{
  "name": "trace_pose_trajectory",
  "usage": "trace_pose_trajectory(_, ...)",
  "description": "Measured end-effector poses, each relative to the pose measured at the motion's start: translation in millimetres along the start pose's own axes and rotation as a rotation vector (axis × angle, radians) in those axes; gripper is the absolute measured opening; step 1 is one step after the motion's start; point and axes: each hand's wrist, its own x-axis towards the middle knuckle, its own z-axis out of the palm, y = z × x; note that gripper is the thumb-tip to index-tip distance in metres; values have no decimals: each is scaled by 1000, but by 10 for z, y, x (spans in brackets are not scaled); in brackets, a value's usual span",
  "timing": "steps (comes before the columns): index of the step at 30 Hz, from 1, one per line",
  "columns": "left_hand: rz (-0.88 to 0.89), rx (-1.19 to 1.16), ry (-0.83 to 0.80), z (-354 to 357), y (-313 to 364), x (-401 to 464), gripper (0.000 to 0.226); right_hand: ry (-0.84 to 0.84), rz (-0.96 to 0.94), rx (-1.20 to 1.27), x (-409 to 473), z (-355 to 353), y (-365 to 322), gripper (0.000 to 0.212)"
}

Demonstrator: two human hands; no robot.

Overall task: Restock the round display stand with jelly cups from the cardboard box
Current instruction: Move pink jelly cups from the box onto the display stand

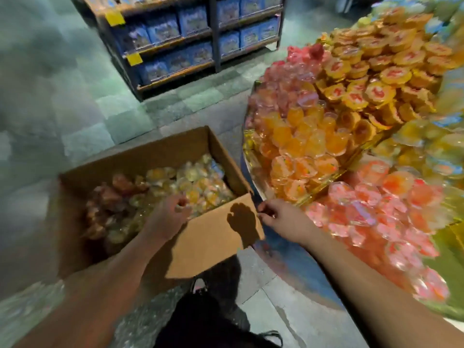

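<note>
Many jelly cups point(160, 192) fill the cardboard box point(213, 237); each hand's grip is blurred, unreadable.

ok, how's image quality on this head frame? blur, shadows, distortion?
Head view: motion blur smears the display stand toward the right edge; the right hand casts a hard shadow on the box flap; wide-angle bending at the borders; jelly cups soft.

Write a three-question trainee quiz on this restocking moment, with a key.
1. True or false: the cardboard box sits on the floor, left of the round display stand.
2. Which hand reaches among the jelly cups in the box? A) left hand B) right hand
3. Fill in: the shelf behind holds ____ packages.

Key: 1 true; 2 A; 3 blue.
</note>
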Motion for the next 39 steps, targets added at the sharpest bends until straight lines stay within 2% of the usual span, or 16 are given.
trace_pose_trajectory(7,-321,-65,45,-776,-1365,-256,16,-226,-80,-91,766,959,-1054,1)
trace_pose_trajectory(9,-394,-30,28,-911,-1784,-267,19,-280,-65,-89,981,1261,-1331,6)
trace_pose_trajectory(12,-472,34,-4,-1067,-2287,-239,13,-366,-67,-145,1353,1703,-1654,25)
trace_pose_trajectory(16,-580,12,-33,-1193,-2714,5,34,-414,-37,-225,1869,2157,-2000,31)
trace_pose_trajectory(19,-759,-189,-2,-1199,-2845,276,40,-381,-17,-249,2317,2357,-2253,30)
trace_pose_trajectory(23,-1006,-687,67,-1043,-3022,639,46,-365,44,-214,2968,2556,-2591,36)
trace_pose_trajectory(28,-1179,-896,148,-805,-3314,926,77,-285,206,-35,3565,2855,-2850,59)
trace_pose_trajectory(30,-1199,-894,190,-762,-3300,984,78,-240,235,46,3748,2931,-2922,68)
trace_pose_trajectory(32,-1175,-889,243,-663,-3322,1056,68,-206,210,50,3922,2972,-2995,74)
trace_pose_trajectory(35,-1211,-882,307,-580,-3274,1124,57,-218,62,-185,4122,3044,-3088,73)
trace_pose_trajectory(36,-1253,-940,383,-593,-3268,1127,56,-237,12,-273,4175,3081,-3109,72)
trace_pose_trajectory(37,-1212,-832,342,-588,-3286,1108,55,-256,-23,-355,4227,3118,-3115,72)
trace_pose_trajectory(38,-1150,-503,215,-568,-3248,1103,54,-262,-39,-428,4270,3148,-3115,73)
trace_pose_trajectory(39,-1096,-400,198,-544,-3303,1142,54,-254,-41,-478,4309,3172,-3103,74)
